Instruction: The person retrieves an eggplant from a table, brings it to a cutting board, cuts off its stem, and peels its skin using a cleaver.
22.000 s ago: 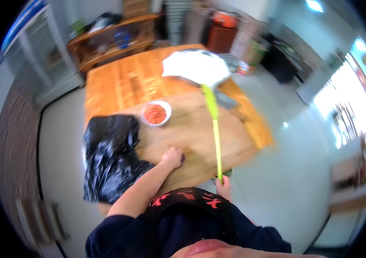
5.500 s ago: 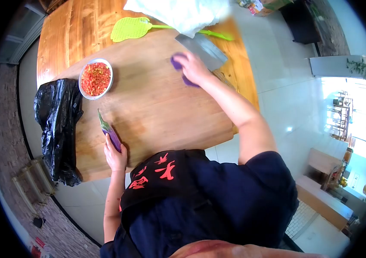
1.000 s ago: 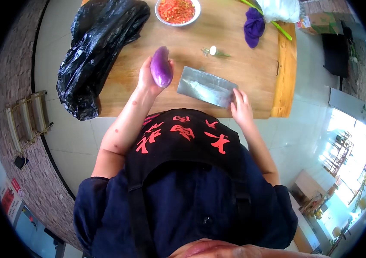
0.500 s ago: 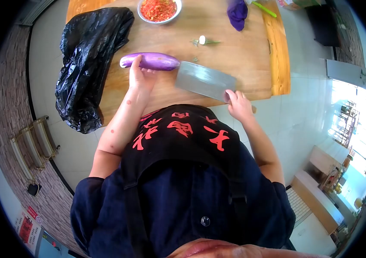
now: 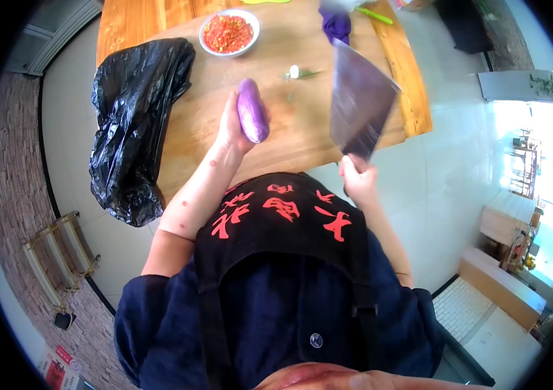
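Note:
A purple eggplant (image 5: pixel 253 112) rests in my left hand (image 5: pixel 232 129), which is closed around it above the wooden cutting board (image 5: pixel 289 138). One end of the eggplant points toward me. My right hand (image 5: pixel 358 175) grips the handle of a wide cleaver (image 5: pixel 362 97). Its blade is raised over the right side of the board, tip pointing away from me, and most of the handle is hidden by my fingers. Between the two, farther back on the board, lies a small cut-off piece of eggplant stem end (image 5: pixel 296 71), pale on its cut face.
A white bowl (image 5: pixel 256 36) of chopped red chilli stands at the back. A crumpled black plastic bag (image 5: pixel 130 123) hangs over the table's left edge. Dark purple cloth (image 5: pixel 336 25) and a green-handled tool (image 5: pixel 375 16) lie at the back right.
My left hand has lifted the eggplant and turned it from sideways to lengthwise. My right hand has swung the cleaver up and away from the eggplant, blade now pointing forward.

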Motion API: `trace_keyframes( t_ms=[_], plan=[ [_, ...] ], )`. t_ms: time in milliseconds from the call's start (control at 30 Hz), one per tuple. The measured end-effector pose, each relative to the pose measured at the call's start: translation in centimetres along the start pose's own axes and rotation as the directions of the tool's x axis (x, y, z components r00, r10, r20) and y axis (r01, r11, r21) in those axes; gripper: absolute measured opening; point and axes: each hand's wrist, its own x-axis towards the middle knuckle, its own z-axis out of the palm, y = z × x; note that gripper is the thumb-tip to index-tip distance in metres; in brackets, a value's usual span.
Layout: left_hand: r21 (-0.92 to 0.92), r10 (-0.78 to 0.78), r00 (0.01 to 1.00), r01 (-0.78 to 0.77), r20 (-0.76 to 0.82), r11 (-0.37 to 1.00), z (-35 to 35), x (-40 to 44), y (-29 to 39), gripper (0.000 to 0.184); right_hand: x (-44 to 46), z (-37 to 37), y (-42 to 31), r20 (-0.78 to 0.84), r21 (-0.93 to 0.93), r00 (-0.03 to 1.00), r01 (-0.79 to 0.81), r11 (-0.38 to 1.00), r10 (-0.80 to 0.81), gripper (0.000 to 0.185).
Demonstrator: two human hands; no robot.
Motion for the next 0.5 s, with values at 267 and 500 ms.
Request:
trace_keyframes(
  t_ms=[267,500],
  plan=[
    [-0.09,0.045,0.996,-0.052,-0.08,0.995,7.2,1.3,-2.3,0.044,5.3,-1.7,-9.4,-0.162,-0.354,0.648,0.666,0.657,-0.744,0.037],
    [-0.105,0.074,0.996,-0.068,0.05,0.992,9.5,2.1,-2.7,0.048,5.3,-1.7,-10.0,-0.107,-0.421,0.63,0.672,0.609,-0.769,0.046]
  ],
)
